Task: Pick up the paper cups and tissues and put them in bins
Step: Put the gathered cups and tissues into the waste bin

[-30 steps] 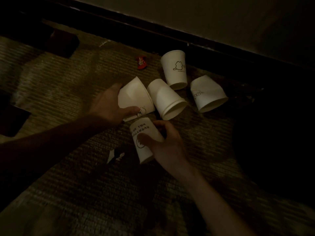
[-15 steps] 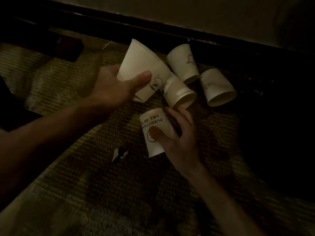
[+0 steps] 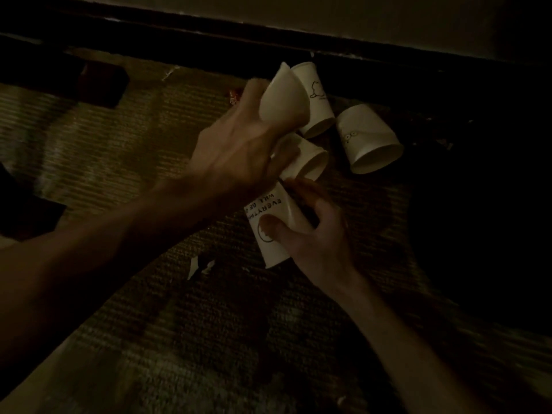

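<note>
The scene is dim. My left hand (image 3: 239, 150) grips a crushed white paper cup (image 3: 283, 98), lifted and tilted over the other cups. My right hand (image 3: 313, 234) holds a white cup with printed lettering (image 3: 268, 222), thumb on its side. Between the hands a third cup (image 3: 312, 161) lies on its side, partly hidden by my left fingers. Behind it lies a cup with a small drawing (image 3: 316, 100). A dented cup (image 3: 370, 138) lies to the right, mouth toward me. No bin is in view.
All this lies on a ribbed woven carpet (image 3: 134, 135) beside a dark skirting board (image 3: 298, 46). A red wrapper (image 3: 234, 96) peeks out behind my left hand. Small white paper scraps (image 3: 200, 265) lie near the cups. Dark shapes sit at left and right.
My left hand has carried the crushed cup rightward, over the lying cups. My right hand still holds the lettered cup, in much the same place.
</note>
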